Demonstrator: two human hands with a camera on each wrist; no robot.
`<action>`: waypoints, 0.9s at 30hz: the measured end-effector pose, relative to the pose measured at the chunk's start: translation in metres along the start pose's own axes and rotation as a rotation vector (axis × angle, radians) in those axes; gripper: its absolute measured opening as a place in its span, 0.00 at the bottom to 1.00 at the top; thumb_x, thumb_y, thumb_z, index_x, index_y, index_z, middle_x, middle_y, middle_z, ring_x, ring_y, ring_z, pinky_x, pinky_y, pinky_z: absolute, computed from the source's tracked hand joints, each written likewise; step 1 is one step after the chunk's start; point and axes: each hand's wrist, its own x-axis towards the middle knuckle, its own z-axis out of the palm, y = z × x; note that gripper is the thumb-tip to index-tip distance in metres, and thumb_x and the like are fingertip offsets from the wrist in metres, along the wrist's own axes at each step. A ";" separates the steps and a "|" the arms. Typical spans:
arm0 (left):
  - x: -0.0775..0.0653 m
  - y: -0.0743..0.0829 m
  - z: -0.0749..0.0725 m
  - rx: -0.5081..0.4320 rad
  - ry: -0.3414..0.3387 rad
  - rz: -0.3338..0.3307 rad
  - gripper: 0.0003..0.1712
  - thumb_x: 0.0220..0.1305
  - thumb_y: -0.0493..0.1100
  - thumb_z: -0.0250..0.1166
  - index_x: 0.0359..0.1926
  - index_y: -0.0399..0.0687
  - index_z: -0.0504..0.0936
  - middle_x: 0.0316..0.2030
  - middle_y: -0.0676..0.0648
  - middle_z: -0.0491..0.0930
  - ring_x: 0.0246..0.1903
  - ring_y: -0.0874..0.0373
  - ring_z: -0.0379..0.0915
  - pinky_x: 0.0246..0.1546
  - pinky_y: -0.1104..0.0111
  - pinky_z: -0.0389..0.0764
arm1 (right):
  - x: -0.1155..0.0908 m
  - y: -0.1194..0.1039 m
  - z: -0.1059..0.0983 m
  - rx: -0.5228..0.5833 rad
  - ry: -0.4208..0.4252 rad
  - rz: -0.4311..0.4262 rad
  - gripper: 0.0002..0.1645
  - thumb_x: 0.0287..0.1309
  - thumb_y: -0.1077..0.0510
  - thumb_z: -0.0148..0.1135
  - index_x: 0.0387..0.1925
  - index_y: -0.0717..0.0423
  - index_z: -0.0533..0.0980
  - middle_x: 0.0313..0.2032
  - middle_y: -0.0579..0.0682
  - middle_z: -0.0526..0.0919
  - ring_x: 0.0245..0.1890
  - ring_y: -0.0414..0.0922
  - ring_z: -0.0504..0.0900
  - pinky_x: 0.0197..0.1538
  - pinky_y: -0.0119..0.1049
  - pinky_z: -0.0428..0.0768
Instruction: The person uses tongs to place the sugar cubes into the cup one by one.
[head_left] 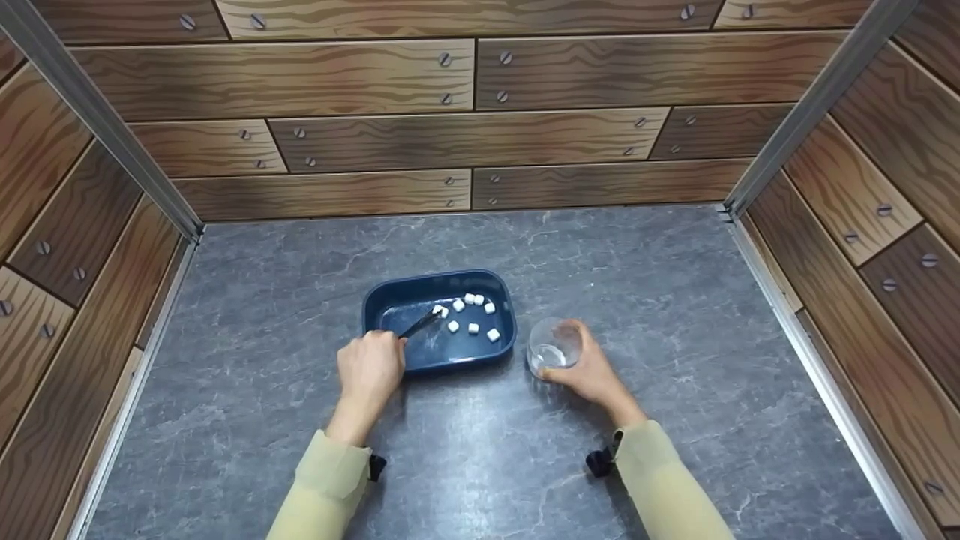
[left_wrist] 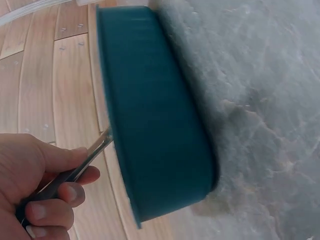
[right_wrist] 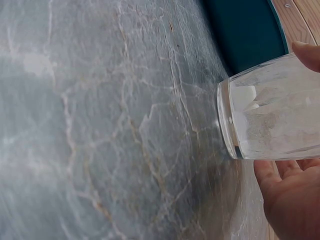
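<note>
My left hand (head_left: 370,366) grips slim dark tongs (head_left: 420,324) over the front left rim of a blue rectangular tub (head_left: 427,366). Their tips are at small white cubes (head_left: 440,310) in the tub; whether they pinch one is too small to tell. More loose cubes (head_left: 473,328) lie in its right half. In the left wrist view, the tub's wall (left_wrist: 155,115) hides the tongs' far end. To the tub's right, my right hand (head_left: 592,369) holds a clear glass (head_left: 553,346) upright, thumb and fingers on opposite sides. A pale patch (right_wrist: 246,95) shows near its base, its nature unclear.
Everything stands on a grey marbled surface (head_left: 480,465). Wood-patterned panels (head_left: 465,139) close off the back and both sides, with metal strips (head_left: 810,352) along the side edges.
</note>
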 end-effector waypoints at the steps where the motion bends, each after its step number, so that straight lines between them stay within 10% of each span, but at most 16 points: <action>1: 0.000 0.001 -0.002 -0.005 0.007 0.002 0.17 0.62 0.47 0.68 0.22 0.40 0.85 0.19 0.41 0.80 0.15 0.41 0.75 0.15 0.50 0.74 | -0.001 -0.002 0.000 0.004 -0.001 -0.001 0.51 0.34 0.68 0.81 0.62 0.65 0.64 0.58 0.67 0.74 0.61 0.60 0.70 0.68 0.52 0.58; 27: -0.013 0.037 -0.028 -0.244 0.121 0.384 0.16 0.63 0.47 0.69 0.19 0.51 0.80 0.14 0.54 0.69 0.10 0.56 0.64 0.10 0.65 0.62 | -0.001 -0.001 0.000 -0.006 0.001 -0.018 0.52 0.34 0.66 0.81 0.62 0.66 0.63 0.57 0.67 0.75 0.60 0.59 0.71 0.67 0.52 0.60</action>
